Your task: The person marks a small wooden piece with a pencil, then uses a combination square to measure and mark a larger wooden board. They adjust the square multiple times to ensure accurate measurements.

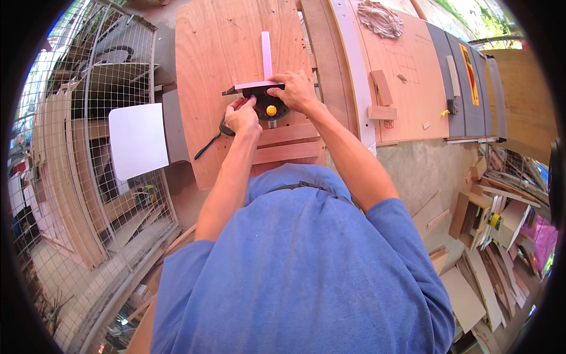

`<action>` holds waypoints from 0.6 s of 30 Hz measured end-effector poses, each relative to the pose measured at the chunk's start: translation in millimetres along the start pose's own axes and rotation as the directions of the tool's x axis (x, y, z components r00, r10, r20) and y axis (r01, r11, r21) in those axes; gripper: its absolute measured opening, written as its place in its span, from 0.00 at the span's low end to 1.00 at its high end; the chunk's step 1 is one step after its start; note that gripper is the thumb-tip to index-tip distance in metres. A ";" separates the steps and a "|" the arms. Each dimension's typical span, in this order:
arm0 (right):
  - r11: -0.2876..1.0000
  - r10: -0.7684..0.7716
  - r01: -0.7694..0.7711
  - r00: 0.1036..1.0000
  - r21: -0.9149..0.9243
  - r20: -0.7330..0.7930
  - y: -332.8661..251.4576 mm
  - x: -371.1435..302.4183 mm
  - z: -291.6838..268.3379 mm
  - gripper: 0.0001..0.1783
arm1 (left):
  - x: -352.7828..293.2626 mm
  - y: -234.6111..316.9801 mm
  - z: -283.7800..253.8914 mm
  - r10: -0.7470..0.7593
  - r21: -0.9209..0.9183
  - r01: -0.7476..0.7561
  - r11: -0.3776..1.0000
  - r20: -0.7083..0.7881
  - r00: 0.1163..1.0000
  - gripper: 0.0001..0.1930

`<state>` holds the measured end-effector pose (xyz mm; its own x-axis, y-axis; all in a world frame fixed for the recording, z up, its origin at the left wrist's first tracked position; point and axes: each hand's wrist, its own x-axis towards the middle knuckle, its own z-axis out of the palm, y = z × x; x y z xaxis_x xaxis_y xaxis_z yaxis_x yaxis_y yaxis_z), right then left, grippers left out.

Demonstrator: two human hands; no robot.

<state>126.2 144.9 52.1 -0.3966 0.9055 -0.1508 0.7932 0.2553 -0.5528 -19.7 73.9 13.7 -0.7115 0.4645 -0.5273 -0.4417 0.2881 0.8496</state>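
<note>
On the plywood tabletop (212,71) in front of me sits a small black tool (268,105) with a yellow knob (271,110) on top, and both my hands work at it. My right hand (295,91) curls over its far side, fingers closed around the black body and the short pink bar (254,85) that runs across it. From that bar a long pink strip (266,54) reaches straight away from me over the board. My left hand (242,116) pinches the near left edge of the tool, thumb and fingertips closed together just beside the knob. A black cord (207,146) trails from under my left hand toward the left edge of the board. 2 wooden slats (287,143) lie across the board between the tool and my chest. Left of the board, a white sheet (138,140) leans by a wire mesh fence (88,118). To my right stands a table saw (469,88) with a carved wooden piece (380,19) on the panel next to it.
</note>
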 end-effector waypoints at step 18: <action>1.000 -0.016 0.016 1.000 -0.019 -0.020 -2.1 -1.4 1.4 0.23 | 0.5 16.9 -3.0 -0.175 0.053 0.167 0.985 0.259 0.950 0.06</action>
<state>124.5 142.6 52.4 -0.3998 0.9080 -0.1251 0.7954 0.2758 -0.5397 -29.2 76.5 27.8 -0.4573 0.6075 -0.6495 -0.5246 0.4055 0.7486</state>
